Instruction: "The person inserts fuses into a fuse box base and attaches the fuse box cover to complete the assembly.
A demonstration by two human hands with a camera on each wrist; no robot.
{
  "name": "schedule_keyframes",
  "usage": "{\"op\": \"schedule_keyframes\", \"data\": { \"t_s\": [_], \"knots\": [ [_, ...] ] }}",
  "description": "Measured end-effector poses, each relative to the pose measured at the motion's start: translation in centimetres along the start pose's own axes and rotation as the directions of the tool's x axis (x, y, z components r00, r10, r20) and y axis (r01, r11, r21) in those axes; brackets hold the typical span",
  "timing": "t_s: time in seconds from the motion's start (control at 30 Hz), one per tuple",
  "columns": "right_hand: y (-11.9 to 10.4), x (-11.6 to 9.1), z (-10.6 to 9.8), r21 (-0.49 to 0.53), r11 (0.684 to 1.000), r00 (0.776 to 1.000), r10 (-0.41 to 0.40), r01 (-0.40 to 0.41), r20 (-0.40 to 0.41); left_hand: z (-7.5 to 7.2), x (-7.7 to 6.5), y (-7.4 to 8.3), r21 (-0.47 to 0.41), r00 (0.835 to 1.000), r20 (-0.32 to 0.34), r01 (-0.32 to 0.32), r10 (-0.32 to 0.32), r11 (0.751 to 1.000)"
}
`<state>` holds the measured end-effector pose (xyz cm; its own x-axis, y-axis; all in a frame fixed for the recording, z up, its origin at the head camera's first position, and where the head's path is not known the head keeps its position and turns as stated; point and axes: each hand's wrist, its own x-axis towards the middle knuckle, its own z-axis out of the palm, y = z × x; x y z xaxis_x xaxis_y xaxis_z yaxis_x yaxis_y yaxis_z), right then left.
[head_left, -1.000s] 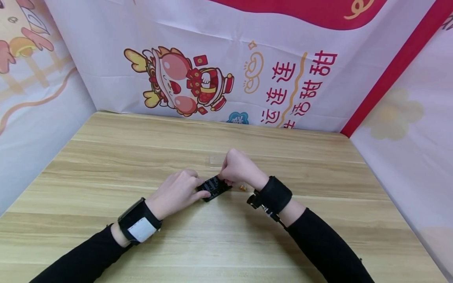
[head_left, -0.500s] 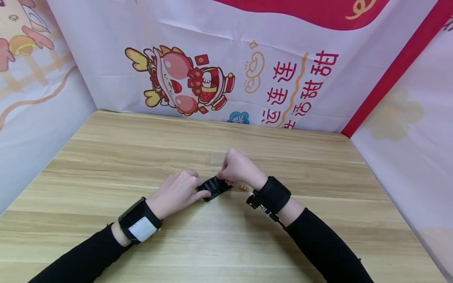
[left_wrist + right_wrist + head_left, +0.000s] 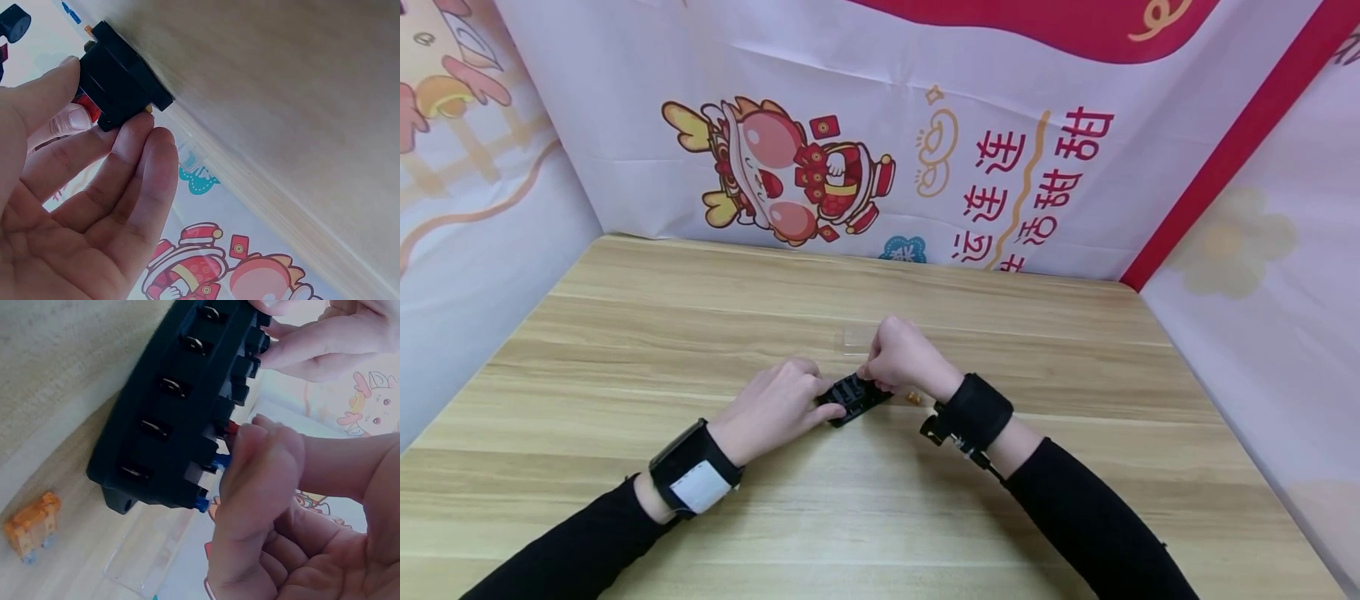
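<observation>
"What's nearest?"
"The left hand (image 3: pixel 771 412) — thumb and fingers bent round one end of the black block (image 3: pixel 853 400), which is on the desk (image 3: pixel 820 525)."
"And the right hand (image 3: pixel 912 358)?"
"Fingertips drawn together, pinching a red piece (image 3: pixel 232 428) at the block's other half, near two blue pieces (image 3: pixel 220 460)."
"Around it?"
"An orange piece (image 3: pixel 914 398) just beside; farther, a clear piece (image 3: pixel 855 339) — then the printed backdrop (image 3: pixel 640 192)."

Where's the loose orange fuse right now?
In the head view, the orange fuse lies on the table just right of the black fuse block, by the right hand; the right wrist view shows it at lower left.
</observation>
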<state>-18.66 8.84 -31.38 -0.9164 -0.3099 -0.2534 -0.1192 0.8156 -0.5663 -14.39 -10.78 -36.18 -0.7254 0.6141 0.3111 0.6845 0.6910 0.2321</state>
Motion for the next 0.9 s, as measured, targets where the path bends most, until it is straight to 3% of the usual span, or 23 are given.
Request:
{"op": "schedule_keyframes", "data": {
  "t_s": [0.9],
  "knots": [
    [0.37, 0.46, 0.39, 0.033, 0.999, 1.0, -0.027, 0.027, -0.005, -0.1, 0.02, -0.21, -0.007, 0.999, -0.015, -0.042, 0.041, 0.999]
  ]
}}
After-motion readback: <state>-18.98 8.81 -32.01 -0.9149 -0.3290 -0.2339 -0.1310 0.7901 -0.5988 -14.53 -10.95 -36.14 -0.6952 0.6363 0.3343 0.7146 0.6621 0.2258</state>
